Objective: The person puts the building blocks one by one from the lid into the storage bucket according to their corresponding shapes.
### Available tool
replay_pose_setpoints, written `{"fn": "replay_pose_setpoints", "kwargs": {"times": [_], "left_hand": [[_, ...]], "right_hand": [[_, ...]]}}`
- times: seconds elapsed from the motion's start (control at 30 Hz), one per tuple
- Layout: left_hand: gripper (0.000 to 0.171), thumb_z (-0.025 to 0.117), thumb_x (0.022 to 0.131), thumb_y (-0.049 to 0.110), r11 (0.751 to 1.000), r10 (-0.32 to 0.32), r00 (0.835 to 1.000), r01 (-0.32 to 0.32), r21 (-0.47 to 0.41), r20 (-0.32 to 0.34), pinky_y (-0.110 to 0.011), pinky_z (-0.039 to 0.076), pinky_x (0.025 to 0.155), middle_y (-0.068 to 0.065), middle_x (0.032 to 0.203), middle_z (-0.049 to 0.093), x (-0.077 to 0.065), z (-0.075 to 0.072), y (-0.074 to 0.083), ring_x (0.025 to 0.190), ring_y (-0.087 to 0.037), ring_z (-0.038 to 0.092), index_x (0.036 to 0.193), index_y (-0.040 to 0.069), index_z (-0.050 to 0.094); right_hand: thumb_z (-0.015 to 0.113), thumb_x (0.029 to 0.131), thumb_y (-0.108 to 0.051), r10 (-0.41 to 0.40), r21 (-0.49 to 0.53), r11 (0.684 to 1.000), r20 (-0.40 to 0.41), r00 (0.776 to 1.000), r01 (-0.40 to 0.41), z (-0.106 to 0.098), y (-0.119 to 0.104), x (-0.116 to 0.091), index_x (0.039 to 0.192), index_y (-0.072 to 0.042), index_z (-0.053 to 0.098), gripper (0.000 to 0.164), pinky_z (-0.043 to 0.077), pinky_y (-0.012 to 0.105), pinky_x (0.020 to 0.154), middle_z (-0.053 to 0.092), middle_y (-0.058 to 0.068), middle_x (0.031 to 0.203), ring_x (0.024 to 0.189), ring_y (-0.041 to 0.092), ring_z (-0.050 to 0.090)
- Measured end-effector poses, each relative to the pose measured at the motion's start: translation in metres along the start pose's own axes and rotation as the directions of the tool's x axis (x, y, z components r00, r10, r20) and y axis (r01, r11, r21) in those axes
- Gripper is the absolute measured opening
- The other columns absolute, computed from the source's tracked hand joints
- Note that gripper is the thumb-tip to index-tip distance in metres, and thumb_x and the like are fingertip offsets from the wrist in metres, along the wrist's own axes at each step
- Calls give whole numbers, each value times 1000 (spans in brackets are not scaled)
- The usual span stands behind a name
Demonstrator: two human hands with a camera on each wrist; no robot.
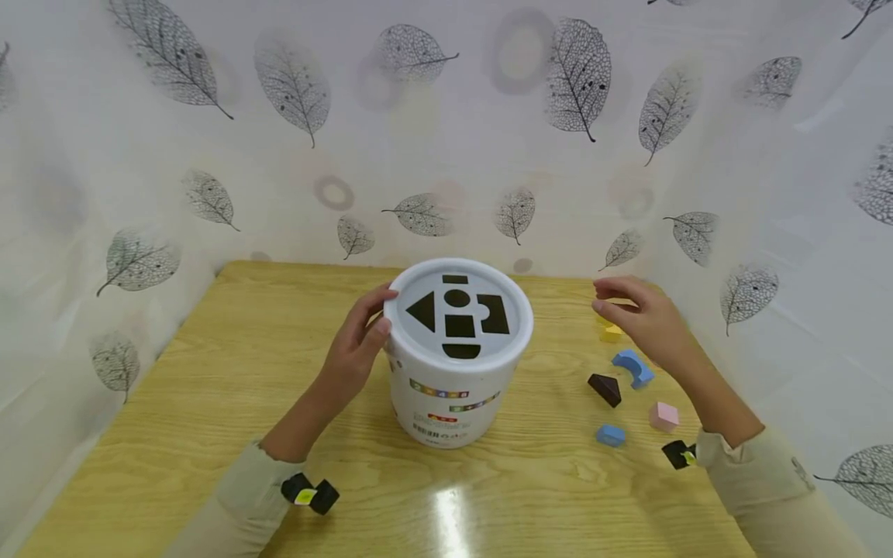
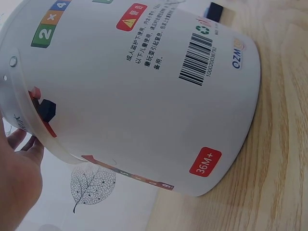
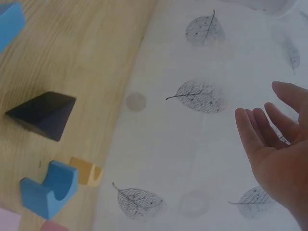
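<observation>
Remotely, I saw the left hand (image 1: 352, 345) grasping the white bucket (image 1: 446, 403) by its left rim; it stood upright, centred on the table (image 1: 279, 310). I logged the right hand (image 1: 649, 325) loose and empty, raised near 1 yellow block (image 1: 610, 334), far right. Nearer lay 1 blue arch (image 1: 636, 363), 1 dark triangular block (image 1: 604, 389), 1 pink block (image 1: 663, 416), 1 blue block (image 1: 611, 435).
</observation>
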State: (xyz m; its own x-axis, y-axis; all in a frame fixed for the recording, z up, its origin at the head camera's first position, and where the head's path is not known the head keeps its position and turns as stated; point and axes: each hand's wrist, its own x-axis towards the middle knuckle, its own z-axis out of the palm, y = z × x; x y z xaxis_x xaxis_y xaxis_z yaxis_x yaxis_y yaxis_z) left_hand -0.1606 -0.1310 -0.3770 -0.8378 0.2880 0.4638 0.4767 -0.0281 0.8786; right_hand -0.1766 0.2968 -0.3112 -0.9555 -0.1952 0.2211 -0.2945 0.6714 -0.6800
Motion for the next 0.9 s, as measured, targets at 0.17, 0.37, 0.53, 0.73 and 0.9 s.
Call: {"fn": "replay_pose_setpoints", "kwargs": {"times": [0.17,0.37,0.53,0.73,0.9], "left_hand": [[42,40,109,20,1000,9,1000,-9,4,-4,-22,48,106,-8,159,34,-1,0,0,141,-28,40,150,11,39],[41,40,109,17,1000,11,1000,-11,4,-7,-21,48,105,-8,159,34,-1,0,-1,140,-26,40,150,10,39],[42,40,109,17,1000,7,1000,-7,14,-6,-21,47,105,-6,160,33,-1,0,-1,141,-25,40,150,11,39],[42,40,109,20,1000,1,1000,-1,23,0,-22,47,106,-5,160,33,-1,-1,-2,141,-24,40,150,12,38],[42,40,109,20,1000,0,1000,0,5,2,-22,47,106,-5,160,33,0,0,-2,141,-24,40,150,13,38]], "right_hand": [[61,102,-29,34,-23,999,-5,999,-34,-5,37,3,144,-8,53,48,42,0,89,54,10,135,117,7,52],[62,101,-32,102,-85,991,11,995,-101,-11,75,7,146,-6,50,53,43,8,85,55,15,136,127,36,52],[61,101,-38,128,-117,986,50,990,-122,-12,100,10,148,-6,47,58,46,17,86,54,20,140,130,41,50],[63,100,-36,117,-124,987,89,989,-105,-12,128,17,149,-3,46,61,48,10,87,49,23,144,129,40,49],[63,99,-39,144,-121,984,127,981,-129,-10,148,23,151,-2,42,67,50,55,102,45,24,149,133,44,47]]}}
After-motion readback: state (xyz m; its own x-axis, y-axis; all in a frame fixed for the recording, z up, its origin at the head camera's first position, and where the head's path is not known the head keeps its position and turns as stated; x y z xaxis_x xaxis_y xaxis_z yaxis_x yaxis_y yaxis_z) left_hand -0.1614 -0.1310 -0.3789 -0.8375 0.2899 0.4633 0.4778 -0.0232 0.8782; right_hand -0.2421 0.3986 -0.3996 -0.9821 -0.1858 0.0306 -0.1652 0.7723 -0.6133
